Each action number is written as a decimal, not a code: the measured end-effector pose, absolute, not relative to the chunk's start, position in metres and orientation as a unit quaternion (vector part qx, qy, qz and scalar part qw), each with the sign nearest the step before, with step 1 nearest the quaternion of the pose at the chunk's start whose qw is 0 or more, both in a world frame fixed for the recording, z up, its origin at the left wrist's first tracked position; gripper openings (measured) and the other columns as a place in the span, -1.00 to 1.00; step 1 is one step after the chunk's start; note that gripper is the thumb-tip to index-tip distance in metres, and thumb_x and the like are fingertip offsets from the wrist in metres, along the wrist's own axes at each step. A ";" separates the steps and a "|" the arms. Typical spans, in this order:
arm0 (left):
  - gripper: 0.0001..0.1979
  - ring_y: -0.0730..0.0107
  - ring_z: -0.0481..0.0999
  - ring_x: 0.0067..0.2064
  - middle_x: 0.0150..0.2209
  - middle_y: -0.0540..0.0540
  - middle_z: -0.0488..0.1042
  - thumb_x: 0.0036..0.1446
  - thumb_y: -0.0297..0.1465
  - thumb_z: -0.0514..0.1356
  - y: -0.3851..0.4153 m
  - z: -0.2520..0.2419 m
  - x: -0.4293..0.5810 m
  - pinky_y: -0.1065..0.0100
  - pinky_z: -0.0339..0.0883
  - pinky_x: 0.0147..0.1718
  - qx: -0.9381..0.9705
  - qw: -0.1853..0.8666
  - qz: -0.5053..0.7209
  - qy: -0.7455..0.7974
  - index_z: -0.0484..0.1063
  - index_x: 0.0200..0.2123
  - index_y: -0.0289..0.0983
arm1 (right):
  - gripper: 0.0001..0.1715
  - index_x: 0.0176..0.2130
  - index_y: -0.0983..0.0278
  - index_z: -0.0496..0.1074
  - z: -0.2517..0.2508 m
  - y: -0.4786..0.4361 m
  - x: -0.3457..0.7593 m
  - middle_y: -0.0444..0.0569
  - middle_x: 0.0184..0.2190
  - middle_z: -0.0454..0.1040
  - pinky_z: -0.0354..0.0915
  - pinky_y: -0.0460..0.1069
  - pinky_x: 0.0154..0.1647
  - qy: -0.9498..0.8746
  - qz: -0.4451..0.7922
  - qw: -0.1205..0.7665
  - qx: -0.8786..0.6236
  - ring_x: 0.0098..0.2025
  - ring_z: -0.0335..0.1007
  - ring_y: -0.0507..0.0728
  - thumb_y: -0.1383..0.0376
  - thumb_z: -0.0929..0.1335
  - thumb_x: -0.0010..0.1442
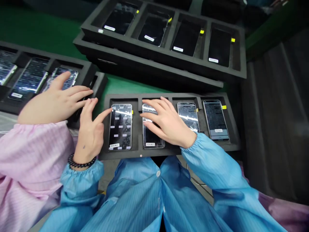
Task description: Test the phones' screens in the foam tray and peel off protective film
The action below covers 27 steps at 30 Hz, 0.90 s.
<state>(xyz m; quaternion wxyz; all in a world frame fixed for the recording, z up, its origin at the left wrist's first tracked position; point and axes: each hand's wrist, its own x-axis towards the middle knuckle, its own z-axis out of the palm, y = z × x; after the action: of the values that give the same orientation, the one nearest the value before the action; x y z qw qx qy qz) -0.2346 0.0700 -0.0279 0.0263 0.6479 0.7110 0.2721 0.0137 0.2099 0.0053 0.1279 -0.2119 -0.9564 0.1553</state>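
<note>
Several smartphones lie face up in a black foam tray (136, 154) before me. My left hand (93, 130) has its fingers spread, one fingertip at the upper left corner of the leftmost smartphone (120, 129), whose lit screen shows small pale blocks. Over the second smartphone (153, 137) stretches my right hand (166, 120), fingers extended at its screen; whether they touch it I cannot tell. That hand and wrist partly cover the third smartphone (188, 112), which shows lines of text. At the right end, the fourth smartphone (216, 119) also shows text.
Behind stands a stack of foam trays (154, 59), its top one holding dark-screened smartphones with yellow tabs. To the left, a co-worker's hand (55, 100) in a pink sleeve reaches over another tray of smartphones (29, 77), close to my left hand. A green surface (36, 25) lies beneath.
</note>
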 end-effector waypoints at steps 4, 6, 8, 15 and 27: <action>-0.54 -0.12 -0.16 0.50 0.52 0.05 -0.20 0.42 -0.23 -0.10 0.081 -0.038 -0.247 -0.09 -0.18 0.48 0.648 0.025 0.222 0.728 0.31 0.28 -0.15 | -0.54 0.03 0.25 0.56 -0.002 0.224 -0.029 0.15 0.35 0.26 -0.02 0.38 0.43 -0.963 0.123 0.100 -0.218 0.33 0.20 0.31 0.15 0.17 0.48; -0.53 -0.07 -0.22 0.51 0.53 0.09 -0.28 0.43 -0.24 -0.10 0.082 -0.040 -0.249 0.00 -0.22 0.49 0.651 0.037 0.201 0.731 0.27 0.30 -0.15 | -0.55 0.04 0.25 0.55 -0.009 0.226 -0.040 0.16 0.36 0.24 -0.02 0.39 0.43 -0.968 0.109 0.099 -0.204 0.33 0.20 0.32 0.16 0.18 0.47; -0.52 -0.03 -0.27 0.52 0.53 0.10 -0.33 0.43 -0.24 -0.13 0.081 -0.041 -0.249 0.02 -0.26 0.49 0.656 0.045 0.194 0.728 0.24 0.32 -0.14 | -0.56 0.07 0.24 0.53 -0.015 0.226 -0.046 0.17 0.37 0.23 -0.01 0.39 0.42 -0.972 0.100 0.103 -0.188 0.32 0.21 0.31 0.16 0.18 0.47; -0.48 -0.10 -0.29 0.52 0.52 -0.22 -0.26 0.41 -0.18 -0.07 0.087 -0.049 -0.253 -0.32 -0.26 0.41 0.683 0.051 0.189 0.704 0.23 0.35 -0.17 | -0.56 0.16 0.27 0.46 -0.022 0.226 -0.059 0.20 0.37 0.22 0.00 0.42 0.42 -0.977 0.087 0.098 -0.167 0.33 0.20 0.32 0.18 0.21 0.45; -0.53 -0.11 -0.22 0.52 0.52 -0.06 -0.19 0.39 -0.16 -0.07 0.073 -0.041 -0.255 -0.35 -0.34 0.40 0.731 0.034 0.209 0.649 0.41 0.23 -0.07 | -0.60 0.05 0.25 0.55 -0.024 0.213 -0.048 0.19 0.35 0.27 0.00 0.44 0.41 -0.982 0.103 0.112 -0.112 0.31 0.25 0.30 0.18 0.22 0.45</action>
<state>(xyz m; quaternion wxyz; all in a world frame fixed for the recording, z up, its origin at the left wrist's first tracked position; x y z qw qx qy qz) -0.2553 0.0728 -0.0408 0.0335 0.7311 0.6486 0.2089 -0.0479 0.2133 -0.0244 0.1125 -0.1117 -0.9820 0.1028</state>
